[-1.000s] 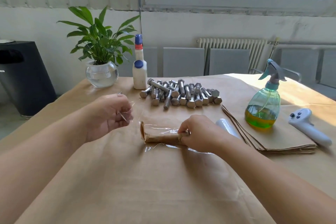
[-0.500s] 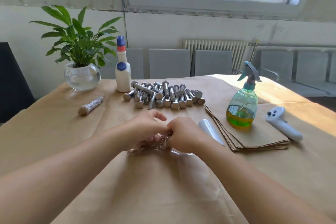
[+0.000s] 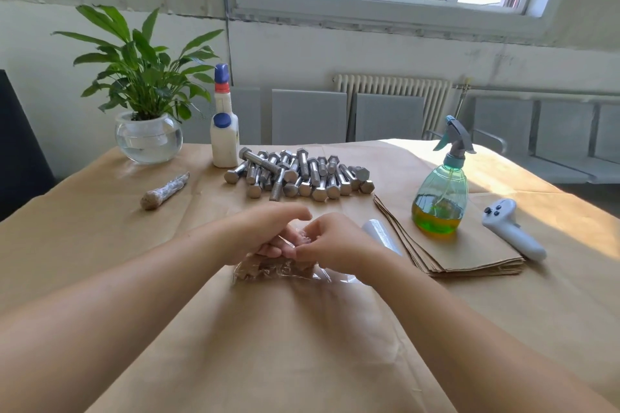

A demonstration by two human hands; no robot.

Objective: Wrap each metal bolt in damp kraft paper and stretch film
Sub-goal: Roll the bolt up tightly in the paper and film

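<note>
Two hands meet at the table's centre over one partly wrapped bolt (image 3: 275, 270), a kraft-paper bundle lying crosswise under loose stretch film (image 3: 332, 277). Left to right: a glass bowl (image 3: 148, 141) near the far left corner holds clear water and a green plant (image 3: 141, 70). In front of it, toward the left edge, lies a finished wrapped bolt (image 3: 164, 191), well apart from the hands. A white bottle (image 3: 224, 141) with blue caps stands upright at the far edge; its contents cannot be seen. Just beside it, a pile of bare bolts (image 3: 298, 174) lies along the far centre.

The left hand (image 3: 265, 235) rests on the bundle with fingers curled against it and the index finger extended. The right hand (image 3: 335, 241) touches the left, fingertips pinching the film at the bundle's top.

A roll of stretch film (image 3: 382, 235) lies just right of the right hand, against a stack of kraft sheets (image 3: 469, 258) toward the right edge. A spray bottle (image 3: 440, 198) stands upright on the stack, roughly a third full of yellow-green liquid. A white controller (image 3: 511, 228) lies on the stack's right side.

Kraft paper covers the table (image 3: 302, 362). Bare surface lies between the hands and the near edge, and between the finished bolt and the near left corner.
</note>
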